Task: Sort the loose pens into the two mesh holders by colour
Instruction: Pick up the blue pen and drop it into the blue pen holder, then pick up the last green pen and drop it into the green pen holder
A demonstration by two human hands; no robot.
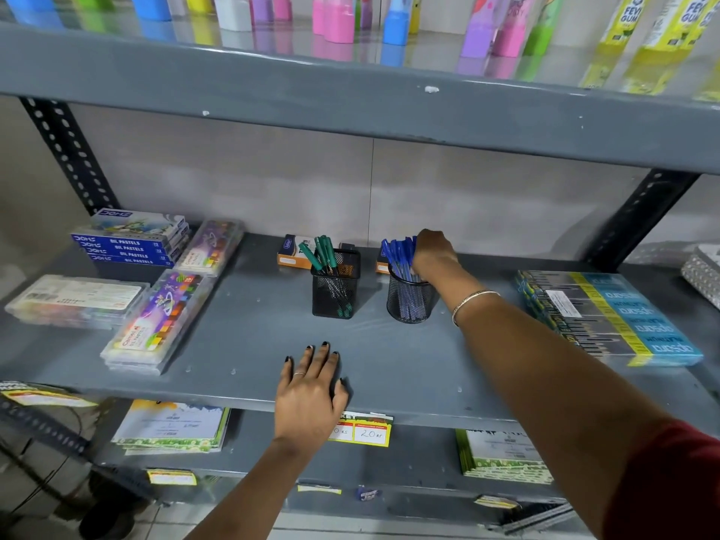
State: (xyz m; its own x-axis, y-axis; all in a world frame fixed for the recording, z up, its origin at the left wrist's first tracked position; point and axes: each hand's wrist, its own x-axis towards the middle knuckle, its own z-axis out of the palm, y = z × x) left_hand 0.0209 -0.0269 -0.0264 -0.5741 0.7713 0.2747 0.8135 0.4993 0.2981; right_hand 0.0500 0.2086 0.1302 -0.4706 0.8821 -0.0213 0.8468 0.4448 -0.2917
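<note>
Two black mesh holders stand on the grey shelf (409, 368). The square holder (335, 296) on the left contains several green pens (321, 253). To its right the round holder (410, 304) is full of blue pens (398, 254). My right hand (434, 255) reaches over the round holder, fingers closed around the tops of the blue pens. My left hand (311, 391) lies flat, palm down and fingers spread, near the shelf's front edge, holding nothing. No loose pens show on the shelf.
Oil pastel boxes (128, 247) and crayon packs (156, 321) lie at the left. A pencil pack (607, 317) sits at the right. Small orange-white boxes (292, 253) stand behind the holders. The upper shelf (350, 99) overhangs, carrying coloured bottles.
</note>
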